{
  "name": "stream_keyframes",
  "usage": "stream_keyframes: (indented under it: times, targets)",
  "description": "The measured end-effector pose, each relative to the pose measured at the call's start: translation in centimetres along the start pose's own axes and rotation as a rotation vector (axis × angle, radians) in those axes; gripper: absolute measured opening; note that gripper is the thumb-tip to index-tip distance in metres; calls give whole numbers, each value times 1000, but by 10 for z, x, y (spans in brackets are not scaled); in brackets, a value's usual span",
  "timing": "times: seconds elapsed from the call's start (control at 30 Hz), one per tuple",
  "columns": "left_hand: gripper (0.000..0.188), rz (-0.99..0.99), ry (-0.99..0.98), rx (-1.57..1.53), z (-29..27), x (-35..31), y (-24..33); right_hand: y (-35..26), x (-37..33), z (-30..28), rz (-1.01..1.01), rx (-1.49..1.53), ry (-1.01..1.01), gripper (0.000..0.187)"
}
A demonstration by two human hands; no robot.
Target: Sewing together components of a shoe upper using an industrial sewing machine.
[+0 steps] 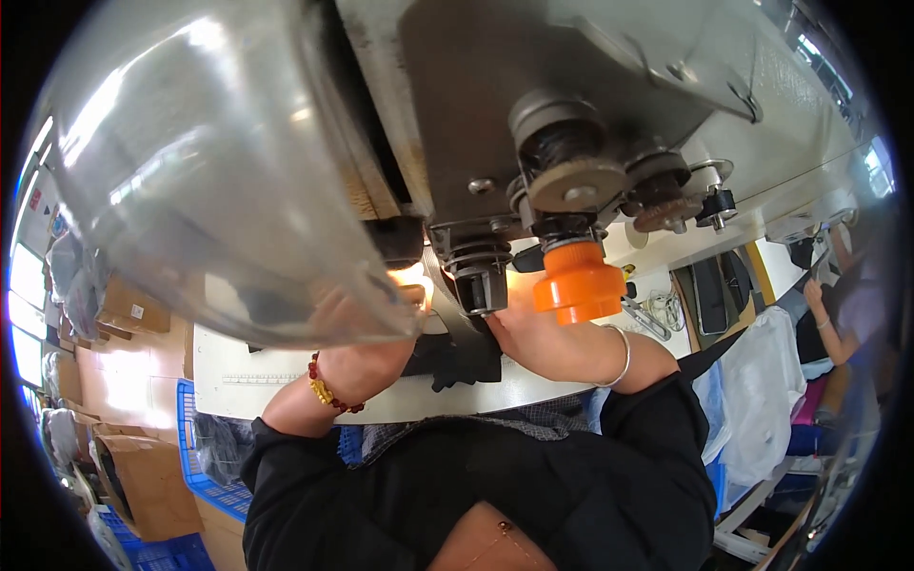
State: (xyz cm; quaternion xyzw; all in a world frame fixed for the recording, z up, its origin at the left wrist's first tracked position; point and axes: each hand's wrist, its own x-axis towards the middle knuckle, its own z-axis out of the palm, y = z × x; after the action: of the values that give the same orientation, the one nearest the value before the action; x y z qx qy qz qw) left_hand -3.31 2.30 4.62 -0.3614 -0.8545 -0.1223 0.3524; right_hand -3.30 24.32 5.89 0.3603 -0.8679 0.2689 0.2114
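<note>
Black cloth (pixel 455 363) lies on the white work surface, between my two hands and under the head of a sewing machine (pixel 457 124). My left hand (pixel 367 354) reaches in from the left at the cloth's edge. A clear curved plastic cover (pixel 190 200) blurs its fingers near a small bright lamp (pixel 413 276). From the right comes my right hand (pixel 533 333), beside the cloth. Dark machine parts and an orange knob (pixel 579 284) hide its fingers. Whether either hand grips the cloth cannot be made out.
A ruler scale (pixel 257 379) runs along the table's left front. Scissors (pixel 645 319) lie right of the knob. A blue crate (pixel 195 457) with dark bagged items stands at left, near cardboard boxes (pixel 148 485). White plastic bags (pixel 764 381) hang at right, where another person's arm (pixel 830 328) shows.
</note>
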Motion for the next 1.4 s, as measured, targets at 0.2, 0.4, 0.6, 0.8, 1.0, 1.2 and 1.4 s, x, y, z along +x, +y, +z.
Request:
stream_keyframes:
  times: [0.2, 0.4, 0.6, 0.8, 1.0, 1.2, 1.4]
  targets:
    - [29, -38, -4, 81, 4, -4, -3, 6, 2, 6, -42, 43, 24, 4]
    - [39, 3, 16, 100, 0, 2, -2, 6, 4, 12, -71, 42, 114, 3]
    - [28, -156, 56, 54, 24, -21, -9, 9, 3, 6, -3, 106, 64, 10]
    - [16, 22, 10, 171, 2, -12, -21, -1, 9, -21, -300, -397, -81, 23]
    - [9, -3, -9, -27, -12, 21, 4, 3, 9, -13, -280, -52, 77, 24]
    - [9, -51, -91, 19, -11, 12, 5, 3, 12, -10, -322, -35, 128, 18]
    - [15, -41, -36, 43, -2, 4, -4, 15, 7, 12, -311, -31, 137, 16]
